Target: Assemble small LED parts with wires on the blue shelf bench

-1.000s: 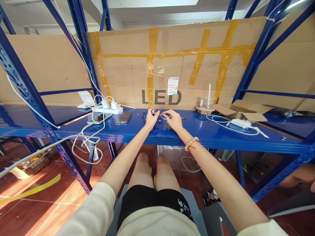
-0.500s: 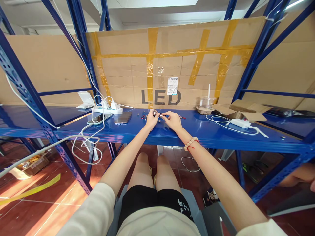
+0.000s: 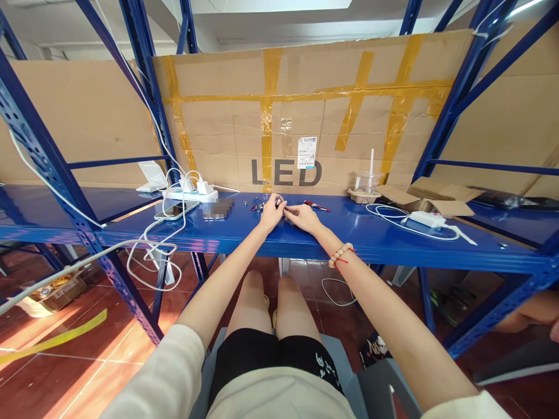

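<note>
Two bare hands are working side by side over a blue shelf (image 3: 236, 230). The left hand (image 3: 271, 215), fingers nearly closed, is gripping a small part (image 3: 278, 201) that is showing as a silvery glint at one o'clock from the knuckles, its shape mostly hidden. At three o'clock, the right hand (image 3: 302, 217) is holding thumb and fingertips close together; whether they are pinching anything cannot be told. Tiny shiny pieces (image 3: 257, 207) are lying at ten o'clock from the left hand, while a slim red tool (image 3: 317, 206) is resting at two o'clock from the right.
</note>
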`<control>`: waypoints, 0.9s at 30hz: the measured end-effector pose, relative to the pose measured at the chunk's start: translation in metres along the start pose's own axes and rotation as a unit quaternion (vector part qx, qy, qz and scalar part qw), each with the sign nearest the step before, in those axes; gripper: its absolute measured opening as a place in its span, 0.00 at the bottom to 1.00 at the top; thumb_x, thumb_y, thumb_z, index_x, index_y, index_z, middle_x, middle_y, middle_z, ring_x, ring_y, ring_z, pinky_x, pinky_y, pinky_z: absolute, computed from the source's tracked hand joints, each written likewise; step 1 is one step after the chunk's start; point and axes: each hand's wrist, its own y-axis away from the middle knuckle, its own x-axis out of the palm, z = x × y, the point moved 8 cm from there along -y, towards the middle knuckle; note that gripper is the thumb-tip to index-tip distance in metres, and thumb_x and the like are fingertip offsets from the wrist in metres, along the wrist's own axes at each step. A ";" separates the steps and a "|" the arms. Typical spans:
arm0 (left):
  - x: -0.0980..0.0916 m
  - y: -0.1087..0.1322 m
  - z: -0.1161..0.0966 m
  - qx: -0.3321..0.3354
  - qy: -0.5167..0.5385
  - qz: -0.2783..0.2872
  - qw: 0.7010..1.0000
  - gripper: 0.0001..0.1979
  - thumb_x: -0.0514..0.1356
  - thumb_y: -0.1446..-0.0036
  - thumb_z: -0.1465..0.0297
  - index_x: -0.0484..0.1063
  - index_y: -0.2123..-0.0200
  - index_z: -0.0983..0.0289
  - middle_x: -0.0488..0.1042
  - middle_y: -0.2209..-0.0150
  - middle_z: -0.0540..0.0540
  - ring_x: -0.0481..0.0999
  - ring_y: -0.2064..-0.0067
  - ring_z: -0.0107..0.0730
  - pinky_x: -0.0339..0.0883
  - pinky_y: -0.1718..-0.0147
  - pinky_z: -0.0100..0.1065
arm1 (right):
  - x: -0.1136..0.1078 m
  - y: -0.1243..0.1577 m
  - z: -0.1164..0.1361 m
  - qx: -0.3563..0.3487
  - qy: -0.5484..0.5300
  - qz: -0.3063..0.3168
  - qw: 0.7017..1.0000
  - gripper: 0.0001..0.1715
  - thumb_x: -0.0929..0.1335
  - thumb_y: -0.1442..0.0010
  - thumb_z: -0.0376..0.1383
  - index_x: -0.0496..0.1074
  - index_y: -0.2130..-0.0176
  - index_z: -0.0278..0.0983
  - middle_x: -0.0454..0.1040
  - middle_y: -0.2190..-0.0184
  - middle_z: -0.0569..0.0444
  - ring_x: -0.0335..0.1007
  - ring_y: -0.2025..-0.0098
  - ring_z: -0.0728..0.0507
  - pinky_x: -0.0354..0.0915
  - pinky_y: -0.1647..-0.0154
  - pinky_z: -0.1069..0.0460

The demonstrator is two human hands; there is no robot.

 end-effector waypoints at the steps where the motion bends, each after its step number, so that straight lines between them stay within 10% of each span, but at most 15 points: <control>1: 0.001 0.001 -0.002 0.006 -0.006 0.008 1.000 0.02 0.54 0.49 0.70 0.62 0.71 0.62 0.67 0.74 0.49 0.66 0.70 0.27 0.59 0.66 0.30 | 0.002 -0.001 -0.002 -0.001 -0.016 0.008 1.000 0.20 0.62 0.44 0.47 0.76 0.65 0.38 0.76 0.74 0.54 0.69 0.74 0.48 0.59 0.73 0.55; 27: 0.004 -0.001 0.005 -0.009 0.006 0.019 1.000 0.02 0.55 0.50 0.70 0.63 0.71 0.61 0.68 0.74 0.48 0.67 0.70 0.27 0.59 0.66 0.30 | 0.001 -0.003 -0.001 -0.033 -0.019 0.001 0.999 0.18 0.60 0.45 0.40 0.74 0.68 0.33 0.69 0.83 0.57 0.62 0.78 0.49 0.54 0.75 0.56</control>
